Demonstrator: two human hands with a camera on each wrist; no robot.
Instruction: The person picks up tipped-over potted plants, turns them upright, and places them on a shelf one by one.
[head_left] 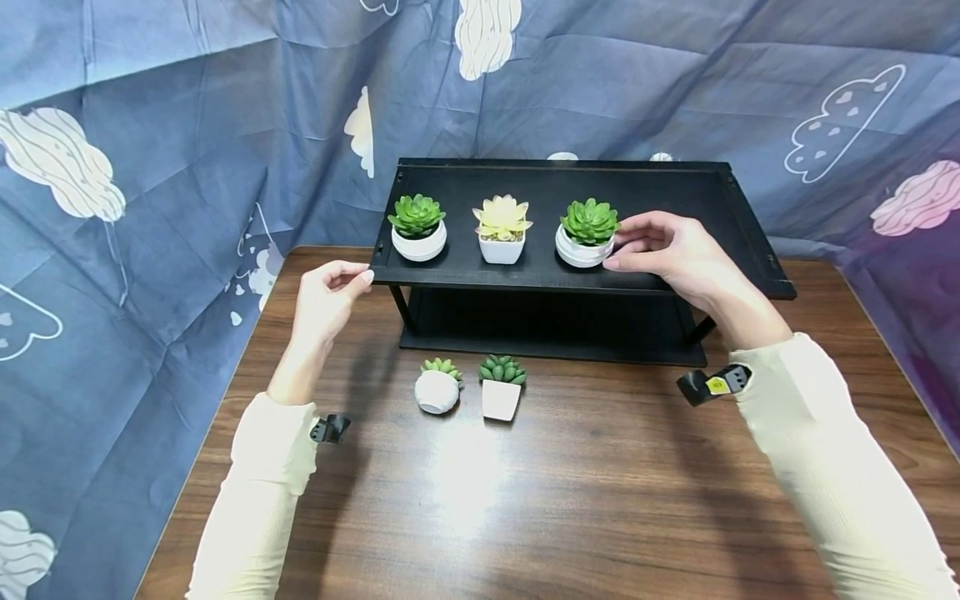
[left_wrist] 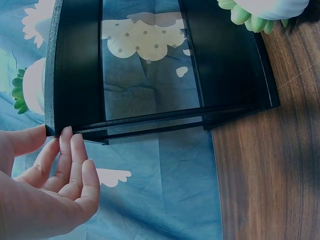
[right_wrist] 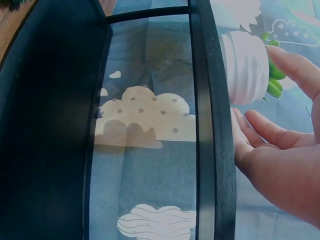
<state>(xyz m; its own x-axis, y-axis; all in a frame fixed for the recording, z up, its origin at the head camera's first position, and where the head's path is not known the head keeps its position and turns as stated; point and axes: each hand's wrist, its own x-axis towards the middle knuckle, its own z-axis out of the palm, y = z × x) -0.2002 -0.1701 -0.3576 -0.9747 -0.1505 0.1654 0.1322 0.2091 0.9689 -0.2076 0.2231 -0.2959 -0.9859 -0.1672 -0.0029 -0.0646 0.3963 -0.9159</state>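
A black two-tier shelf (head_left: 675, 196) stands on a wooden table (head_left: 570, 483). On its top board sit a green succulent in a round white pot (head_left: 417, 227), a yellow one in a square pot (head_left: 502, 229) and a second green one in a round pot (head_left: 588, 233). My right hand (head_left: 617, 243) is at that right pot, thumb by its base and fingers by the leaves; in the right wrist view the fingers (right_wrist: 280, 135) lie straight beside the pot (right_wrist: 245, 65). My left hand (head_left: 360, 279) touches the shelf's front left corner (left_wrist: 50, 127) with loosely bent fingers (left_wrist: 65, 145).
Two more small succulents stand on the table in front of the shelf: one in a round white pot (head_left: 438, 386), one in a square white pot (head_left: 501, 390). A blue cloud-print cloth (head_left: 150, 167) hangs behind and on both sides.
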